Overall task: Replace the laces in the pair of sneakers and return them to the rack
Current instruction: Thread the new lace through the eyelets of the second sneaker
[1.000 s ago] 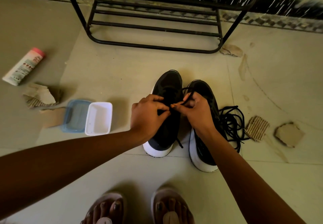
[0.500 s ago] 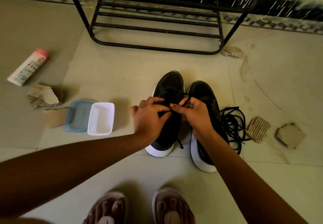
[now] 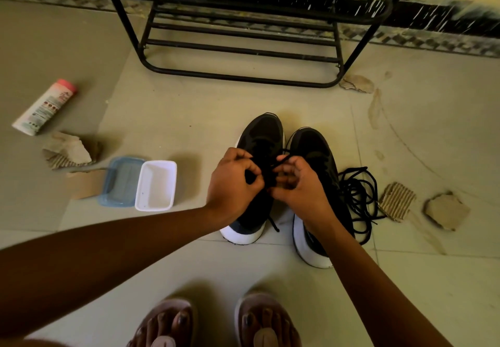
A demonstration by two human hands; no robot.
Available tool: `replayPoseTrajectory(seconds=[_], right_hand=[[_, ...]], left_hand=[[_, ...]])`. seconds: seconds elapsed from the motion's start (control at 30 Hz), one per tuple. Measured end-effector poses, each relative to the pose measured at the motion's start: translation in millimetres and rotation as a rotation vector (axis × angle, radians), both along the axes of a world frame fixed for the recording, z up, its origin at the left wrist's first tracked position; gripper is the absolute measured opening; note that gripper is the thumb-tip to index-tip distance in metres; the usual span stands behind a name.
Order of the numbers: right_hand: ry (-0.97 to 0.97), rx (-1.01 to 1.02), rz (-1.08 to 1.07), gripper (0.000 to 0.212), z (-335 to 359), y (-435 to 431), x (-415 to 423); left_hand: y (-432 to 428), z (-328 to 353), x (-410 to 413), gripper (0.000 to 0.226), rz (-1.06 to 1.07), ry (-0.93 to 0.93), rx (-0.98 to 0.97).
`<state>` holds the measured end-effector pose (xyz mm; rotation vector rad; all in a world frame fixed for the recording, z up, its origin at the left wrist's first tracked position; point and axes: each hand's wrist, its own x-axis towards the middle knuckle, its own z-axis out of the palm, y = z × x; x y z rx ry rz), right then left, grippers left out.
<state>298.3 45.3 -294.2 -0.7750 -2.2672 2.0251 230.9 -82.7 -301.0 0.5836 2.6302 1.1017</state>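
Our left grip (image 3: 232, 181) and right grip (image 3: 300, 185) both pinch the black lace (image 3: 281, 160) above the sneakers (image 3: 263, 134), which sit side by side on the floor (image 3: 189, 108) near the rack (image 3: 243, 77), so we can thread it.

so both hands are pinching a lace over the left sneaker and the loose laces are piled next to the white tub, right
Not quite. The loose laces lie beside the right sneaker, not the white tub, as the head view shows. The rest holds: left hand and right hand pinch a lace over the left sneaker.
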Motion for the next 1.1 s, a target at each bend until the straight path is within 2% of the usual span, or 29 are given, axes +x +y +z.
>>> replayPoseTrajectory(seconds=[0.1, 0.3, 0.47, 0.77, 0.93, 1.1], right_hand=[[0.001, 0.184, -0.05, 0.036, -5, -8, 1], [0.062, 0.409, -0.031, 0.018, -4, -13, 2], [-0.003, 0.644, 0.045, 0.022, -4, -16, 2], [-0.025, 0.58, 0.024, 0.019, -9, -8, -1], [0.024, 0.495, -0.024, 0.024, -11, -11, 2], [0.04, 0.615, 0.002, 0.018, -8, -13, 5]], left_hand=[[-4, 1, -1, 0.01, -0.018, 0.013, 0.002], [-8, 3, -3, 0.012, -0.095, 0.073, -0.048], [-6, 1, -4, 0.015, -0.103, 0.109, -0.078], [-2, -4, -3, 0.008, -0.103, 0.219, -0.124], [-1, 4, -8, 0.012, -0.219, 0.235, -0.203], [-6, 8, -12, 0.016, -0.293, 0.34, -0.282]])
